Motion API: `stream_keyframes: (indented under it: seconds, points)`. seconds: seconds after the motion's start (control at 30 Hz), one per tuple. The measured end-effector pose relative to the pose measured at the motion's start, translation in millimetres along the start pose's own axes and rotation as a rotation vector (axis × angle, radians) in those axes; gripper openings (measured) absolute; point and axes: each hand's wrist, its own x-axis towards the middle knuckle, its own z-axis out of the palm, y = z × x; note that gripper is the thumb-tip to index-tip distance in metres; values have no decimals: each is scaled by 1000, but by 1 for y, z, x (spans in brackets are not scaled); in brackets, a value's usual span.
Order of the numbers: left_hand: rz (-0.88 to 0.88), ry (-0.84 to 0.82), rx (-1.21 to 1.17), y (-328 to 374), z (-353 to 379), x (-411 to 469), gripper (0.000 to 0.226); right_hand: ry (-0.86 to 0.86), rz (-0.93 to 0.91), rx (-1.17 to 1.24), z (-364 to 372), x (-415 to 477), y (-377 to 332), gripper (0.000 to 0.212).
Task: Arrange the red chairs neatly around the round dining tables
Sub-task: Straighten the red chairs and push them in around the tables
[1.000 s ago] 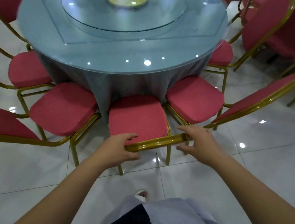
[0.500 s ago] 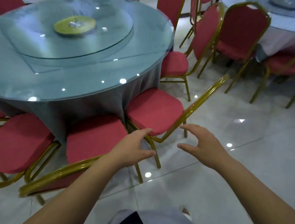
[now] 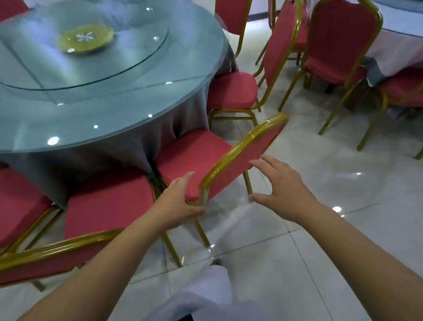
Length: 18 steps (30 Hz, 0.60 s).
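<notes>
A red chair with a gold frame (image 3: pixel 243 153) stands with its seat tucked under the round glass-topped table (image 3: pixel 100 110). My left hand (image 3: pixel 178 201) touches the near left corner of its backrest, fingers straight along the seat edge. My right hand (image 3: pixel 278 187) hovers spread open just right of the backrest, not touching it. Another red chair (image 3: pixel 99 208) sits to the left, its backrest under my left forearm.
More red chairs ring the table, one (image 3: pixel 239 89) beyond the near chair. A second table with a white cloth (image 3: pixel 408 40) and its chairs (image 3: pixel 339 43) stands at the back right. White tiled floor (image 3: pixel 345 202) lies to the right. My white-clad leg shows at the bottom.
Both hands let go of the previous chair's backrest and moved right to the neighbouring chair. The view swung right; the left hand now touches the backrest corner.
</notes>
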Motion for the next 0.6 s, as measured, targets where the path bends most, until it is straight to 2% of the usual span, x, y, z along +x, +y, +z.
stream_keyframes:
  seconds: [0.13, 0.27, 0.37, 0.47, 0.5, 0.6]
  points:
    - [-79, -1, -10, 11, 6, 46, 104, -52, -35, -142, -14, 60, 16, 88]
    - [-142, -69, -71, 17, 20, 84, 90, -168, -88, -306, -29, 125, 36, 83]
    - [-175, -52, -135, 23, 32, 102, 77, -270, -91, -366, -40, 165, 52, 59]
    - [-226, -5, -143, 29, 42, 111, 66, -274, -139, -385, -49, 196, 68, 10]
    - [-234, 8, -134, 31, 45, 114, 64, -279, -151, -368, -50, 204, 72, 9]
    - [-279, 55, -129, 40, 52, 120, 59, -296, -233, -324, -53, 223, 82, 22]
